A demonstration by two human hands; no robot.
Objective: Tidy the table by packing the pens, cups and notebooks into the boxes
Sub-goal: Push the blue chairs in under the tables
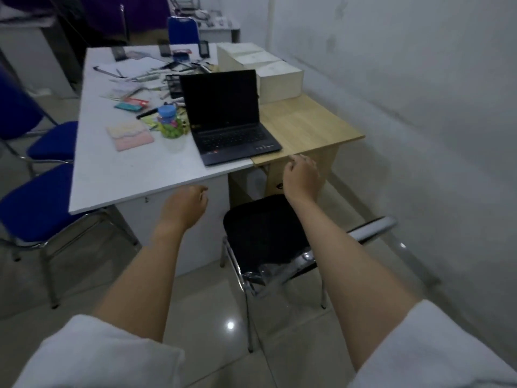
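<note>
Left hand (188,204) and right hand (301,175) bare, no rings, watch or gloves; forearms uncovered; loose white sleeves (92,357) ending near the elbows, fabric plain, unmarked.

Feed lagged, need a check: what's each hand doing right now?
Left hand: fingers curled, holding nothing, in the air.
Right hand: fingers curled, holding nothing, in the air.
</note>
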